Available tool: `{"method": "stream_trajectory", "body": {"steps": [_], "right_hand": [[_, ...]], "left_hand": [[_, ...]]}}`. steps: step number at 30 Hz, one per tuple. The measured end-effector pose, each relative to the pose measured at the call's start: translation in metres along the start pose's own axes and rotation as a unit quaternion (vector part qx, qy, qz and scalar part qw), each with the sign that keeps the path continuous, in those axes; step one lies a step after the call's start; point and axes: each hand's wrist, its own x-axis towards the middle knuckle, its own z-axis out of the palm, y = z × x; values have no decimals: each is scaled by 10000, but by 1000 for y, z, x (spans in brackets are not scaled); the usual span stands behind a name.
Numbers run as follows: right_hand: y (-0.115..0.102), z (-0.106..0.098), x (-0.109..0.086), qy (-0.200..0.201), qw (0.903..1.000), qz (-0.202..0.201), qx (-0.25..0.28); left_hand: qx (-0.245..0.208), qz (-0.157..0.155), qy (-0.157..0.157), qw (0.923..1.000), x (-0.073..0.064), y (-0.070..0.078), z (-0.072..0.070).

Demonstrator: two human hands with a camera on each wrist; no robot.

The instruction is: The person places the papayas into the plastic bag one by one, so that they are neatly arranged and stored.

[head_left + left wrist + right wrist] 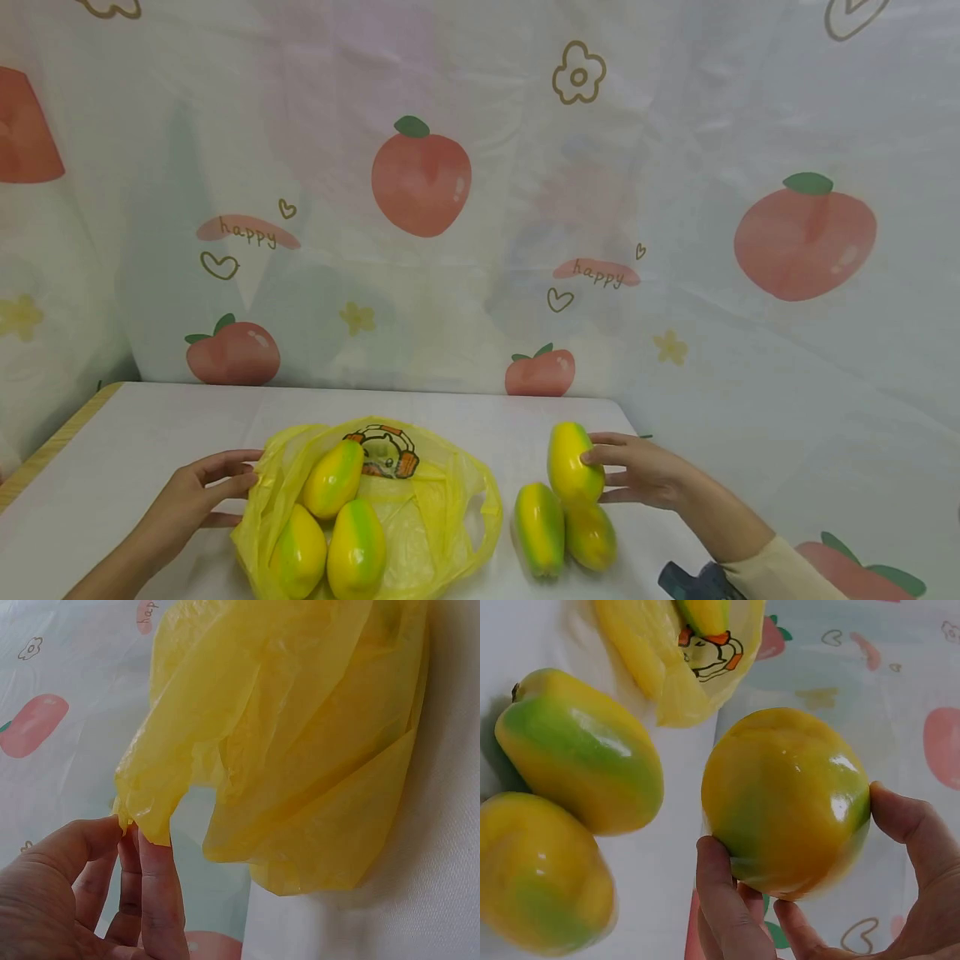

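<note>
A thin yellow plastic bag (450,508) lies spread with its mouth open, a cartoon print at its upper edge. Inside sit three yellow-green papayas (357,546). My left hand (191,500) is at the bag's left side; in the left wrist view, thumb and fingers pinch a bit of the bag's edge (146,817). Right of the bag, my right hand (645,471) grips a papaya (787,802) from the side, thumb opposite the fingers. Two more papayas lie just below it, one striped green (540,529) and one yellower (592,537).
Everything stands on a white-covered table (187,408), with a bare wooden edge (60,442) at the left. A fruit-printed cloth (480,300) hangs behind the table. A dark device (697,581) shows by the right sleeve.
</note>
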Motion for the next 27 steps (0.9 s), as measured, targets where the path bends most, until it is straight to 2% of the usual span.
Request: {"method": "stream_trajectory", "body": {"steps": [27], "right_hand": [[-26, 62, 25, -178, 9997, -167, 50]], "left_hand": [[42, -4, 39, 10000, 0, 2, 1]]}}
